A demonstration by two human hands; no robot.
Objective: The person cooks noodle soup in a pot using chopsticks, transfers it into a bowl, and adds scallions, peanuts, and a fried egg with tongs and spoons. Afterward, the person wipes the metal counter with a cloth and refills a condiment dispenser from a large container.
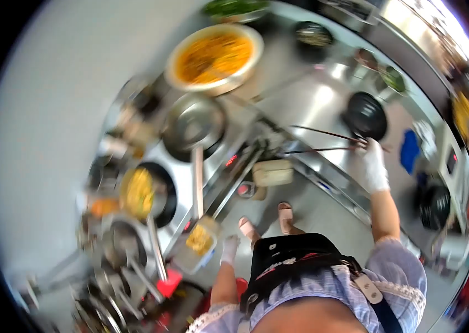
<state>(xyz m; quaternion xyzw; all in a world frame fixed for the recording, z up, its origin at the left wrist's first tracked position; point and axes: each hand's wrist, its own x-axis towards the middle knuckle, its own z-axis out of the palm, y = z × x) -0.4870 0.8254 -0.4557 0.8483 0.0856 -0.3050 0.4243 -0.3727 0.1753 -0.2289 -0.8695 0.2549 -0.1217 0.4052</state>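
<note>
My right hand (375,165), in a white glove, is closed around a pair of long dark chopsticks (326,132), whose tips spread apart to the left over the counter edge. Just beyond its fingers stands a black bowl (366,116) on the steel counter; whether the hand touches its rim I cannot tell. My left hand (230,248), also gloved in white, hangs low beside a clear plastic container (193,258) holding yellow food. Its fingers are too blurred to make out.
On the left cooking line sit a steel pan (194,125) and a dark wok (165,194) with yellow food. A large bowl (256,47) of orange shreds stands behind. Along the right lie a blue cloth (409,151) and another black bowl (435,206).
</note>
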